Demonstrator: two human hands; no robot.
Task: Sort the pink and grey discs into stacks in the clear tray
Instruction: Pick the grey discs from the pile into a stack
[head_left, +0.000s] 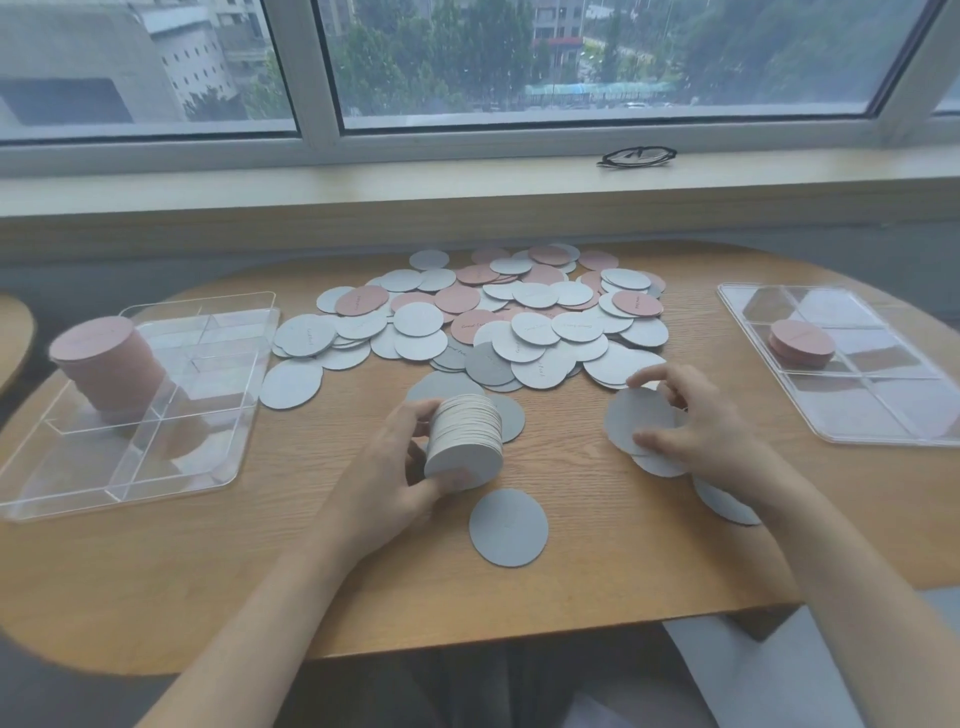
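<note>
Currently the left hand (400, 467) grips a thick grey stack (466, 441) held on its side, stack axis roughly level, just nearer than the loose disc pile (493, 317). Right of that stack, the right hand (696, 415) pinches a few grey discs (636, 421) by their edges, apparently lifted slightly off the table (311, 571). Those discs lie just right of the stack, so the joining move likely runs leftward. The clear tray (156, 410) sits well left of the stack, already holding a tall pink stack (106, 364); the left hand is nearer it. Another tray (852, 374) sits far right. Wooden table by a window; spectacles (636, 156) on the sill.
</note>
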